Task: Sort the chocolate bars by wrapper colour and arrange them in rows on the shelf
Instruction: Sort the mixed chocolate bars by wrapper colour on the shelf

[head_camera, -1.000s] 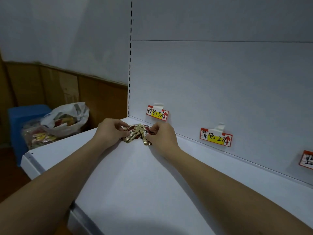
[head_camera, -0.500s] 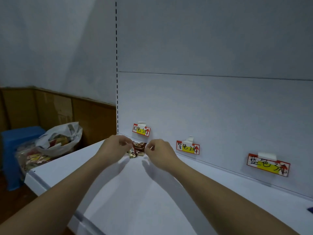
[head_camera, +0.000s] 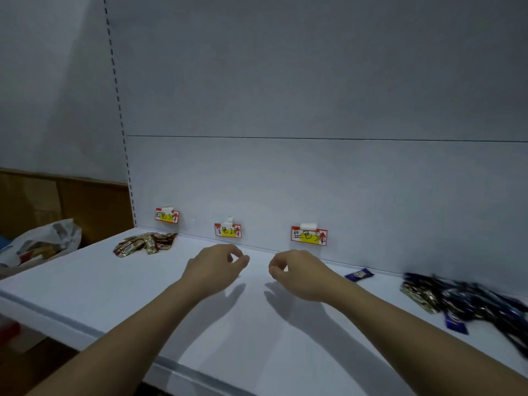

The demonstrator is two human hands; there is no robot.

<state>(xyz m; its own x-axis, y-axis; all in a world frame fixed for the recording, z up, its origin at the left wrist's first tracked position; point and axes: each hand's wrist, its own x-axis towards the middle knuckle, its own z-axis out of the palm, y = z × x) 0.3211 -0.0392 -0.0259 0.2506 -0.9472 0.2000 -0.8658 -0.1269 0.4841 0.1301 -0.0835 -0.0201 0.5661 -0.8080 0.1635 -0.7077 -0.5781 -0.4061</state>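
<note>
Brown and gold chocolate bars (head_camera: 144,243), shiny foil wrappers, lying in a small fanned heap at the back left of the white shelf (head_camera: 114,284), directly below the leftmost price tag (head_camera: 167,216); ends splayed toward the front, some overlapping, white lettering on the nearest one too small to read. Two more tags on the back panel (head_camera: 285,81): a middle tag (head_camera: 228,230) and a right tag (head_camera: 309,235), each red-bordered with a yellow patch, handwritten characters and a red arrow. One blue-wrapped bar (head_camera: 359,274) lying alone near the back edge, to the right of the right tag. Further right, a blurred pile of dark blue bars (head_camera: 480,304) with one gold-wrapped bar (head_camera: 420,295) at its left edge, all resting on the shelf. Left hand (head_camera: 215,268) and right hand (head_camera: 297,271) hovering above the middle of the shelf, near each other but apart, both loosely curled with fingers bent inward, empty, touching nothing; shadows falling on the bare surface below. Well apart from both piles. Off the shelf's left end, a white plastic bag (head_camera: 43,244) with colourful packets inside, against a wooden wall panel (head_camera: 71,201).
</note>
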